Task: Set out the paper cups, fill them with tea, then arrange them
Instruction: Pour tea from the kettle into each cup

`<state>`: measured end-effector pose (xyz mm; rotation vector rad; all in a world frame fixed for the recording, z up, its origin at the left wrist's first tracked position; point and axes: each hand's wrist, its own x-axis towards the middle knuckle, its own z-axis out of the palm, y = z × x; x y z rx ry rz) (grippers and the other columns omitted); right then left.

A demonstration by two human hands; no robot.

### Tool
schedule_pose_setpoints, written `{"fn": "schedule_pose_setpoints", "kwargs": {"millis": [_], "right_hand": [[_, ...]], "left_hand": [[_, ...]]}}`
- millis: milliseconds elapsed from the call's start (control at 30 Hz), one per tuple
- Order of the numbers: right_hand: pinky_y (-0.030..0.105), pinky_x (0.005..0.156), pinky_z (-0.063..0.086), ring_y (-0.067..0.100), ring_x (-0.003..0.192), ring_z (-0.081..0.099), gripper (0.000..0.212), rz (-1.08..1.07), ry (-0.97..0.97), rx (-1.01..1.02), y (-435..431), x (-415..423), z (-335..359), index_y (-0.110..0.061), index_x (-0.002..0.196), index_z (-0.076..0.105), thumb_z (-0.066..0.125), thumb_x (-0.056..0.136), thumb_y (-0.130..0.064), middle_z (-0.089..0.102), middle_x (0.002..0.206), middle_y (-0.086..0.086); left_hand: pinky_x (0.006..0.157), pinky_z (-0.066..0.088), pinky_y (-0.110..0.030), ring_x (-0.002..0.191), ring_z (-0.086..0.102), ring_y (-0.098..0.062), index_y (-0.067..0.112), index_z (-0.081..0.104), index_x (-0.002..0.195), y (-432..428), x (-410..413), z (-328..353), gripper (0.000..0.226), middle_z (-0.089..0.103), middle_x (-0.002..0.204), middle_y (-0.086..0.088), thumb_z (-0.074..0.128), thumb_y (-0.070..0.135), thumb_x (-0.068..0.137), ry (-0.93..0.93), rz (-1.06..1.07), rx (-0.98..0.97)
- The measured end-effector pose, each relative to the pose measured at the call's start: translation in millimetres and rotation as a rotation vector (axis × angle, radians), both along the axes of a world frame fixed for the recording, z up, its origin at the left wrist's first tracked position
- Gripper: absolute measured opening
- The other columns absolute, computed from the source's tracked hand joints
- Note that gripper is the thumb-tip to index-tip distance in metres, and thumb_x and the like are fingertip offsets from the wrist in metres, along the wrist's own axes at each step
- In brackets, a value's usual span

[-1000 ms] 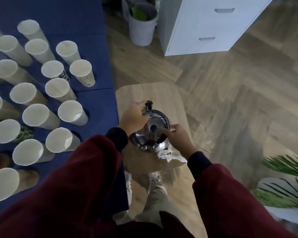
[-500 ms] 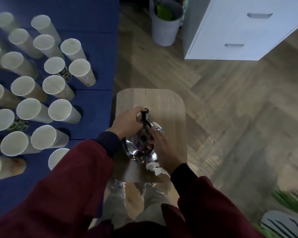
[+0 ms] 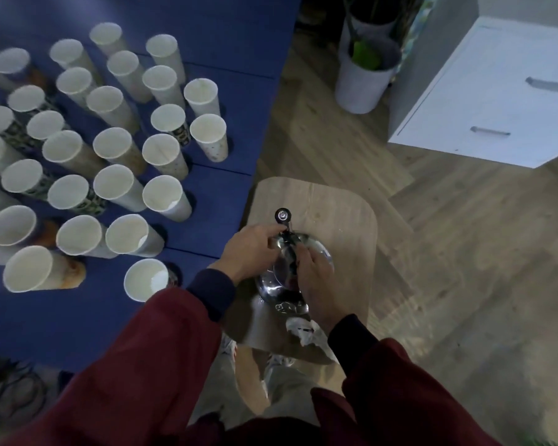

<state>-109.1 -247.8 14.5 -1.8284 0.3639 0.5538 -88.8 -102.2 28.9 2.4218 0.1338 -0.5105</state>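
Left grip (image 3: 250,251): my fingers clench the teapot (image 3: 271,289) by its handle.
Right grip (image 3: 314,276): lies over the lid, fingers bent; grasping or not, I cannot tell.

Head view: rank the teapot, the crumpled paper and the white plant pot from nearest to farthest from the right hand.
1. teapot: directly under the right hand, touching it, on the wooden stool.
2. crumpled paper: beside the wrist, at the stool's near edge.
3. white plant pot: on the floor, far ahead.

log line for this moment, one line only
left hand grips teapot by handle | right hand on lid | teapot on wooden stool | paper cups on blue table
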Motion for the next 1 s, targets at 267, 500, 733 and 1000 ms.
{"fn": "schedule_pose_setpoints", "kwargs": {"millis": [267, 500, 733, 1000], "right_hand": [[0.038, 0.059, 0.046, 0.02, 0.061, 0.054, 0.04, 0.063, -0.28, -0.191, -24, 4, 24, -0.005, 0.077, 0.061, 0.041, 0.105, -0.024, 0.061, 0.066, 0.008], [0.025, 0.047, 0.027, 0.011, 0.045, 0.034, 0.056, 0.119, -0.487, -0.306, -32, 23, 41, -0.004, 0.051, 0.043, 0.053, 0.101, -0.027, 0.038, 0.045, -0.002], [0.034, 0.049, 0.022, 0.01, 0.045, 0.028, 0.057, 0.226, -0.632, -0.268, -26, 32, 72, 0.002, 0.054, 0.04, 0.059, 0.099, -0.026, 0.033, 0.045, 0.005], [0.046, 0.054, 0.037, 0.034, 0.053, 0.049, 0.058, 0.349, -0.669, -0.22, -3, 26, 109, 0.004, 0.061, 0.059, 0.058, 0.097, -0.041, 0.052, 0.055, 0.021]], "left_hand": [[0.085, 0.053, -0.039, 0.088, 0.063, -0.013, 0.022, 0.06, 0.129, 23, -36, 14, 0.035, 0.065, 0.09, 0.012, 0.063, 0.024, 0.095, -0.155, 0.22, -0.118], [0.078, 0.055, -0.038, 0.08, 0.065, -0.013, 0.018, 0.07, 0.105, 40, -60, 35, 0.014, 0.071, 0.092, 0.005, 0.064, 0.018, 0.093, -0.292, 0.376, -0.132], [0.078, 0.057, -0.041, 0.084, 0.066, -0.012, 0.021, 0.068, 0.099, 73, -92, 49, 0.011, 0.069, 0.099, 0.0, 0.066, 0.013, 0.092, -0.503, 0.615, -0.147], [0.087, 0.042, -0.031, 0.107, 0.054, -0.018, 0.016, 0.054, 0.116, 99, -154, 29, 0.064, 0.054, 0.114, -0.002, 0.065, 0.065, 0.075, -0.551, 0.928, -0.045]]}}
